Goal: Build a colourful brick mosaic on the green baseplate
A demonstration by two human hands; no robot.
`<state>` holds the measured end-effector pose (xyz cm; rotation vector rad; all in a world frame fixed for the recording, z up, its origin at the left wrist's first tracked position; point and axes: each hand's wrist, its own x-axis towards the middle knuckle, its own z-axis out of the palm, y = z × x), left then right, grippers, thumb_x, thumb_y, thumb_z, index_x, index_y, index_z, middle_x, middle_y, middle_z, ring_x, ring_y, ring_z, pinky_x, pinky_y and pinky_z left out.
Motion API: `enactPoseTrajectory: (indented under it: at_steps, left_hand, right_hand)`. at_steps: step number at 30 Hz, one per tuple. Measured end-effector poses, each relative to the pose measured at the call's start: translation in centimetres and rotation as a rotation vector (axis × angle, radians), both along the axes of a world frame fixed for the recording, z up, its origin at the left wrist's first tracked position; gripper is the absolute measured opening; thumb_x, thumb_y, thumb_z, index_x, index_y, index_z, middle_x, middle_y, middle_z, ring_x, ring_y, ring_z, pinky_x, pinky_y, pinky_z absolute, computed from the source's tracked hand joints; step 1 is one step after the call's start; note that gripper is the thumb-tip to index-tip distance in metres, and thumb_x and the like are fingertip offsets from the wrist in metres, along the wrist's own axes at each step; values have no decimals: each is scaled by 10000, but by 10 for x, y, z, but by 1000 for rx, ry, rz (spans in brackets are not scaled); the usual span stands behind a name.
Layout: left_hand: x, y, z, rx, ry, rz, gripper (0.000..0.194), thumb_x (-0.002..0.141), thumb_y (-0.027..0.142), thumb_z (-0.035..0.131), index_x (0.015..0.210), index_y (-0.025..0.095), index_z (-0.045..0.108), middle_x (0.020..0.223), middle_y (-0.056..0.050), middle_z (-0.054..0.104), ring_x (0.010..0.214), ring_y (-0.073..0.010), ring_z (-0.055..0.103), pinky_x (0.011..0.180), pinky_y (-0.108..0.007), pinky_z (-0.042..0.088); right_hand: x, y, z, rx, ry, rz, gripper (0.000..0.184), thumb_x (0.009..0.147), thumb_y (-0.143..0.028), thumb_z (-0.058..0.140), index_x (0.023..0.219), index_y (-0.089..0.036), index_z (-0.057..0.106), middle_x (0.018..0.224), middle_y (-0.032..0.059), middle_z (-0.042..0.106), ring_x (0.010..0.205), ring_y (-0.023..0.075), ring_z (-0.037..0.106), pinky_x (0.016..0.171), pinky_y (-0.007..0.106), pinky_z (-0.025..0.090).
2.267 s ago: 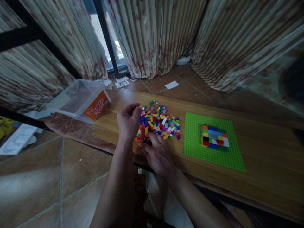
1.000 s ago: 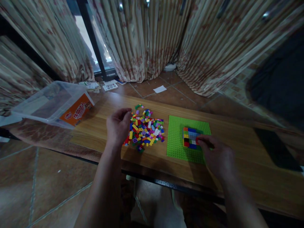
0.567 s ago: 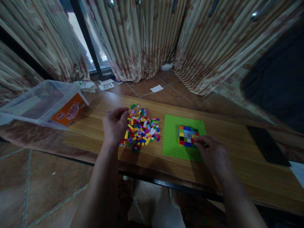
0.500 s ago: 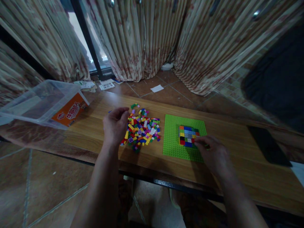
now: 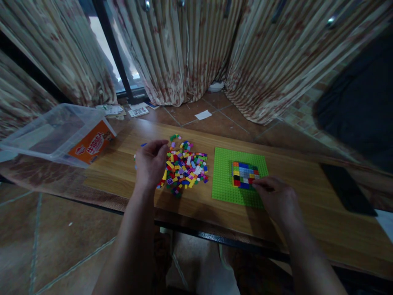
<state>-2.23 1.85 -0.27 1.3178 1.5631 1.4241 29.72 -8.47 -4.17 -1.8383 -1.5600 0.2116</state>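
A low, multicoloured build of toy building bricks [image 5: 245, 175] sits on the green baseplate [image 5: 222, 174]. My right hand [image 5: 274, 196] is at its near right corner, thumb and fingers pinched on a red brick [image 5: 251, 180] there. Whether that brick is pressed down on the studs I cannot tell. Over the left side of a loose pile of bricks [image 5: 186, 168], my left hand [image 5: 150, 162] hangs with its fingers curled together. What it holds, if anything, is hidden. Part of the pile lies behind this hand.
A clear plastic bin [image 5: 58, 135] with an orange label stands at the left end of the wooden table [image 5: 190, 213]. On the right lies a dark flat object [image 5: 346, 188], with white paper [image 5: 385, 223] beside it. Curtains [image 5: 184, 53] hang beyond the table.
The view has shifted very slightly. My right hand stays at the same corner of the build, and my left hand stays over the pile, both still closed.
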Motion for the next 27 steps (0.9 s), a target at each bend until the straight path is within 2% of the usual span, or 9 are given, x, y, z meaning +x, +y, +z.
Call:
enactPoseTrajectory:
  at_steps: [11,17,19,23,27]
  left_hand:
    - [2,-1,2,4,11,-15,286,729,312,637,933,140,739,696,-29,692,576,-123,595,544,-213,465]
    - [2,-1,3,-17,-4,-7,300,730,316,643,945,131,739,720,-38,701,574,-124,595,534,-215,464]
    - [2,-2,4,-26,-17,0,307,728,317,646,953,129,738,749,-44,710,588,-126,601,546,-217,475]
    - [2,-3,5,-24,-22,1,306,724,316,652,951,130,737,771,-47,717,614,-130,614,569,-219,495]
    - [2,-3,6,-33,-20,-3,304,721,313,650,945,127,739,756,-43,715,611,-129,611,561,-214,491]
  right_hand:
    - [3,7,-2,-48,-34,-38,283,808,-430,563,768,-217,744,839,67,723,775,226,673,754,373,520]
    - [4,4,-2,-54,57,-47,288,782,-472,601,770,-225,748,861,61,734,796,225,681,771,364,523]
    - [6,3,0,-56,105,-107,299,776,-482,614,816,-221,753,869,60,740,800,226,683,761,352,522]
    - [10,2,5,-20,128,-328,377,806,-495,572,913,-176,743,824,82,737,741,234,676,703,349,509]
    - [5,8,8,-98,97,-365,435,813,-513,547,955,-146,730,837,111,733,728,242,667,661,346,486]
